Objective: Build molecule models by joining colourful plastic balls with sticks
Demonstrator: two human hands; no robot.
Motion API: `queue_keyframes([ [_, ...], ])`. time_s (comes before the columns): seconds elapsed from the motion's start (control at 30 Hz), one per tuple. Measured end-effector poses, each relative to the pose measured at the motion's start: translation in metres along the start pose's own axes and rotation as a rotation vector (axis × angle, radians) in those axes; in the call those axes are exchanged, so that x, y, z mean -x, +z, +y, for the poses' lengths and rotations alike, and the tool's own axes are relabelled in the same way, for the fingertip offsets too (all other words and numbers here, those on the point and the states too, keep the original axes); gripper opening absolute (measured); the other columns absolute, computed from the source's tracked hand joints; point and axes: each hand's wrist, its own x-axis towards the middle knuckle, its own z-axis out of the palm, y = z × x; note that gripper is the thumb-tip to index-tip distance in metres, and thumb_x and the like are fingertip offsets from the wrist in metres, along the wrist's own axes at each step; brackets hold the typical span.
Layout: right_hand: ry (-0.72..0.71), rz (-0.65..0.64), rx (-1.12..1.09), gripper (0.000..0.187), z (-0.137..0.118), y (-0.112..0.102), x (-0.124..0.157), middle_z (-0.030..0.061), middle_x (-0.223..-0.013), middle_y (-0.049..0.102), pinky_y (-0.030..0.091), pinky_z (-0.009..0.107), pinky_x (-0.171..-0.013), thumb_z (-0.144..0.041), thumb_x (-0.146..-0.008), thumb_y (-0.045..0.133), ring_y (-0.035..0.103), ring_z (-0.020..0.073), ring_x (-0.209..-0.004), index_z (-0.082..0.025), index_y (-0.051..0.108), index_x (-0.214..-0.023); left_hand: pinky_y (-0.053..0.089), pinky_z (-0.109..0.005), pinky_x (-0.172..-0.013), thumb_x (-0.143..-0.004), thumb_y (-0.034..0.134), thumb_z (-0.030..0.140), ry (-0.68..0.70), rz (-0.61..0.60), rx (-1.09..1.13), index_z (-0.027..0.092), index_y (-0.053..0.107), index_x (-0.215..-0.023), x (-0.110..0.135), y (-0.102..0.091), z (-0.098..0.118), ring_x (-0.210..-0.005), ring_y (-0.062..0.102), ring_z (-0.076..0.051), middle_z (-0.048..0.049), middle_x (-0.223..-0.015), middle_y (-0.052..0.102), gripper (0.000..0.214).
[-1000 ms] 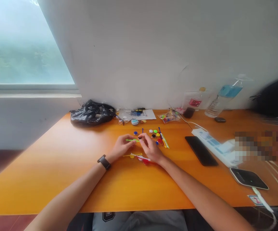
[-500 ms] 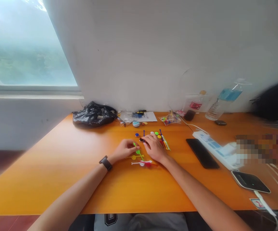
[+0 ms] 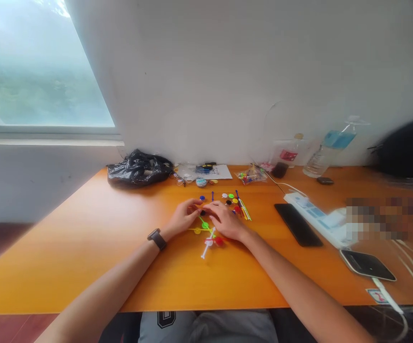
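My left hand, with a dark watch on its wrist, meets my right hand over the middle of the desk. Both have bent fingers with the tips close together. Between them is a small dark round piece; what else the fingertips hold is hidden. Just below lie plastic arrow spinners with round middles: a green spinner, a yellow spinner, a white spinner set diagonally and a red spinner. They lie close together and partly overlap. My right hand hides part of the green one.
Beyond the hands lie a blue disc, a blue arrow, a black disc and other coloured discs. Loose arrows lie right of them. Farther right are a phone and a power strip. A black bag sits back left.
My right hand has shifted left and the hands have come closer together, with the dark piece between them. The white spinner has turned from nearly level to diagonal. The black disc has come into view.
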Motion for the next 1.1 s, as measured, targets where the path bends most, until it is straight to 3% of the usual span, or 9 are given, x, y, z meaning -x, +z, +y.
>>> queue_keyframes([
  [0.13,0.005,0.113,0.111,0.038,0.000,-0.007,-0.003,0.0116,-0.122,0.068,0.049,0.045,-0.108,-0.010,-0.096,0.053,0.059,0.0268,-0.121,-0.021,0.065,-0.130,0.054,-0.037,-0.097,-0.093,0.066,0.029,0.132,-0.072,-0.133,0.017,0.079,-0.110,-0.001,0.001,0.000,-0.108,0.070,-0.026,-0.0138,-0.119,0.075,0.025],
  [0.23,0.086,0.215,0.300,0.021,0.007,-0.014,-0.005,0.0122,-0.110,0.071,0.049,0.047,-0.101,-0.014,-0.093,0.060,0.056,0.0310,-0.112,-0.019,0.069,-0.111,0.054,-0.037,-0.096,-0.089,0.068,0.026,0.148,-0.067,-0.204,0.018,0.081,-0.101,-0.002,0.000,0.001,-0.104,0.069,-0.026,-0.0134,-0.112,0.075,0.019],
  [0.33,0.133,0.224,0.418,0.004,0.015,-0.019,-0.004,0.0127,-0.104,0.070,0.048,0.046,-0.096,-0.017,-0.087,0.067,0.056,0.0317,-0.105,-0.021,0.068,-0.088,0.055,-0.034,-0.090,-0.088,0.071,0.029,0.118,-0.054,-0.201,0.019,0.081,-0.098,-0.001,0.000,0.001,-0.097,0.069,-0.024,-0.0114,-0.104,0.076,0.017],
  [0.5,0.177,0.146,0.482,0.018,0.008,-0.026,-0.002,0.0097,-0.091,0.069,0.045,0.043,-0.087,-0.020,-0.081,0.070,0.056,0.0291,-0.095,-0.023,0.056,-0.070,0.055,-0.031,-0.083,-0.089,0.072,0.033,0.073,-0.041,-0.150,0.019,0.079,-0.099,0.002,0.001,0.003,-0.088,0.070,-0.021,-0.0088,-0.098,0.077,0.019],
  [0.77,0.164,-0.055,0.521,0.023,0.002,-0.036,0.003,0.0087,-0.078,0.064,0.039,0.039,-0.080,-0.017,-0.083,0.067,0.055,0.0266,-0.085,-0.022,0.052,-0.066,0.053,-0.029,-0.075,-0.086,0.077,0.039,0.009,-0.020,-0.042,0.015,0.076,-0.098,0.001,0.001,-0.002,-0.080,0.067,-0.019,-0.0078,-0.092,0.076,0.028],
  [1.1,0.056,-0.050,0.380,0.018,-0.002,-0.029,0.001,0.0079,-0.085,0.064,0.041,0.037,-0.082,-0.014,-0.096,0.054,0.055,0.0252,-0.088,-0.022,0.055,-0.080,0.054,-0.027,-0.070,-0.085,0.079,0.049,-0.059,0.058,0.083,0.014,0.076,-0.103,-0.001,0.003,-0.003,-0.078,0.068,-0.018,-0.0073,-0.090,0.076,0.039],
])
